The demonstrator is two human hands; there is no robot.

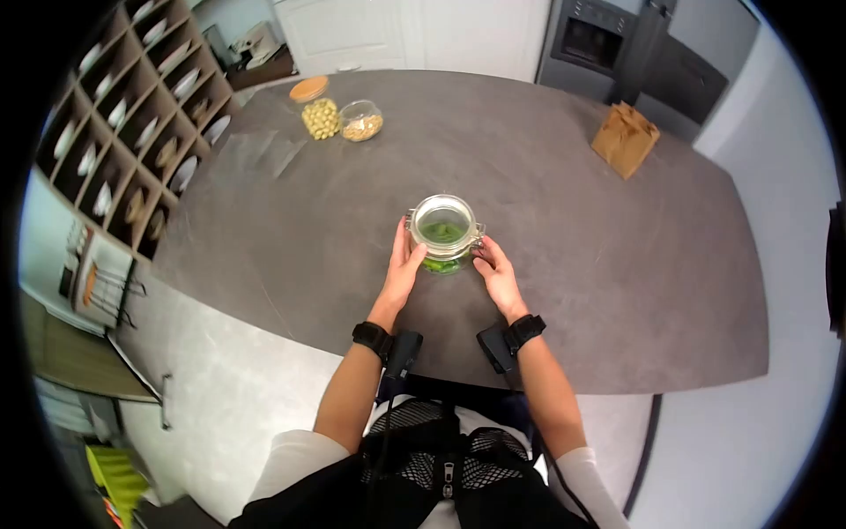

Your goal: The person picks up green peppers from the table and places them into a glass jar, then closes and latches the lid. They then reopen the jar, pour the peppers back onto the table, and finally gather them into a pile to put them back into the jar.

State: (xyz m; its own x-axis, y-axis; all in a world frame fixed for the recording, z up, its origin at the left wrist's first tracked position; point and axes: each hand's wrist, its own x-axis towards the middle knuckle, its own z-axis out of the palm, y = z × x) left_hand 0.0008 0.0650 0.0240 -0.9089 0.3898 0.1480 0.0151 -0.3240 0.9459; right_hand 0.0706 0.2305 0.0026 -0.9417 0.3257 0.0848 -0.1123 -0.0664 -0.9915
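A clip-top glass jar with green contents, perhaps leaves or vegetables, stands on the grey table in front of me. Its glass lid is down on the rim, with the wire clasp on the right side. My left hand wraps the jar's left side, thumb along the front. On the right, my right hand has its fingers at the clasp and the jar's wall. Some fingertips of both hands are hidden behind the glass.
Toward the back left stand a jar of pale round pieces with a wooden lid and a glass bowl of nuts or grains. A clear plastic sheet lies nearby. A brown paper bag is at the back right.
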